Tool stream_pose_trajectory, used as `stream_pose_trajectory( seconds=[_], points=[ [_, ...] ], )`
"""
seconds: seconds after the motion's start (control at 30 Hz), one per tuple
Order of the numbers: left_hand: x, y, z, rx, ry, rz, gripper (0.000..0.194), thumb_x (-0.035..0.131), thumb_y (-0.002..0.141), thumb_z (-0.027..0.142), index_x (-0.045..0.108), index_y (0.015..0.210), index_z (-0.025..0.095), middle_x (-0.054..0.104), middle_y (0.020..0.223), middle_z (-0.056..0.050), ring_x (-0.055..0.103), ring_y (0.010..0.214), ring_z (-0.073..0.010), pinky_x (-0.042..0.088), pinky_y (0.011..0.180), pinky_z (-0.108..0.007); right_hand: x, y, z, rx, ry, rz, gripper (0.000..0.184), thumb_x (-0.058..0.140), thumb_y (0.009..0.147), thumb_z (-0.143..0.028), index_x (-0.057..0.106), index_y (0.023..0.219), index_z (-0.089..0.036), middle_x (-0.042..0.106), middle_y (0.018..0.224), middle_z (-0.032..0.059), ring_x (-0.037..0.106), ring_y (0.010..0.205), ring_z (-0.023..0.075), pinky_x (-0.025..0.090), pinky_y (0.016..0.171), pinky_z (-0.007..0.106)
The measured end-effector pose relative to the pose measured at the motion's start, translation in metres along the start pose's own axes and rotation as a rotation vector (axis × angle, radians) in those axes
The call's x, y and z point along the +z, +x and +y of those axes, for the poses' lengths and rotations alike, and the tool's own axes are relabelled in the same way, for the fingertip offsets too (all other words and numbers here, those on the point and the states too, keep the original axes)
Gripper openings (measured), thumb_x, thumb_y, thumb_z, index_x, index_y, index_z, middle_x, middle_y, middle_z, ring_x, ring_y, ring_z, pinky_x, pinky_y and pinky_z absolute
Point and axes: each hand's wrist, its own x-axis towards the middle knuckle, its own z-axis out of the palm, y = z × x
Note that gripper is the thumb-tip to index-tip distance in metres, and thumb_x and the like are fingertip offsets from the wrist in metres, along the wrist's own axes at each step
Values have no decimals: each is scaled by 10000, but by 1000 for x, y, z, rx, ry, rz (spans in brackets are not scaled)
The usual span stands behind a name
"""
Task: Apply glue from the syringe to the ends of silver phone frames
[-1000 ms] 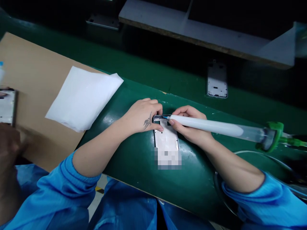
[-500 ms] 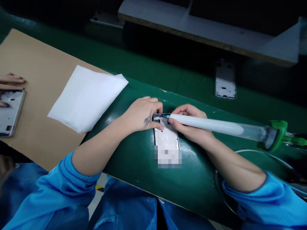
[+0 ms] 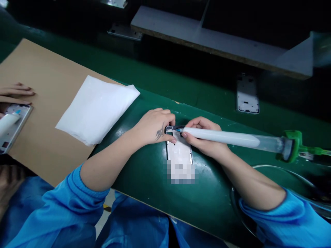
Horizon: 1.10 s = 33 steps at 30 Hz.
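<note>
A white phone frame [image 3: 178, 151] lies on the green work surface, its lower end blurred by pixel blocks. My left hand [image 3: 157, 127] grips its upper left corner, thumb on the inner face and fingers curled over the top edge. In my right hand [image 3: 204, 134] is a glue dispensing syringe [image 3: 222, 135], a long barrel filled with white material and a green cap at its rear. The syringe lies nearly level, its small blue tip at the inner top edge of the phone frame. My right fingertips are close to the frame's right side.
A white sheet [image 3: 97, 108] rests on brown cardboard [image 3: 54, 69] at the left. There a co-worker's hand [image 3: 15, 93] holds another phone frame [image 3: 19, 120]. One more frame [image 3: 247, 93] lies beyond, below a raised shelf [image 3: 219, 44]. A thin hose [image 3: 281, 167] curves at the right.
The view has shifted slightly. The syringe tip has moved a little to the right along the frame's top edge. At far left, a co-worker's white syringe has come into view over their frame.
</note>
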Motion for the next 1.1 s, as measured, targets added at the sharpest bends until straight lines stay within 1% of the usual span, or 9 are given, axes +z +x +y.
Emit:
stream_pose_trajectory(
  seconds=[0.23,0.4,0.63,0.77,1.1],
  points=[
    [-2,0,0,-4,-3,-10,543,861,685,636,689,936,187,647,878,-16,565,809,-202,369,724,-310,-2,1,-3,29,32,-22,235,812,732,-361,644,813,-217,713,667,10,609,524,139,441,482,239],
    [-1,0,-1,-1,-26,-4,567,847,679,669,695,937,187,656,890,-22,579,830,-209,379,733,-313,-2,0,-3,35,42,-14,237,814,725,-359,639,805,-220,712,668,14,611,524,143,432,477,246],
    [0,1,-2,17,-23,10,580,838,682,683,690,935,182,667,906,-23,594,841,-206,389,749,-315,-2,0,-2,59,39,-7,250,821,732,-377,640,804,-222,719,684,20,624,544,153,454,493,256],
    [0,1,-2,2,-24,6,587,847,664,688,695,933,190,663,895,-17,590,838,-209,384,745,-317,-2,-1,-3,57,35,6,250,821,737,-382,642,797,-218,716,677,22,621,536,152,460,498,257],
    [0,0,-4,1,-18,-2,622,802,676,746,691,936,192,664,903,-21,597,850,-213,396,754,-324,-4,-1,-3,83,94,0,254,830,733,-370,636,787,-215,699,655,22,599,516,151,432,478,261]
  ],
)
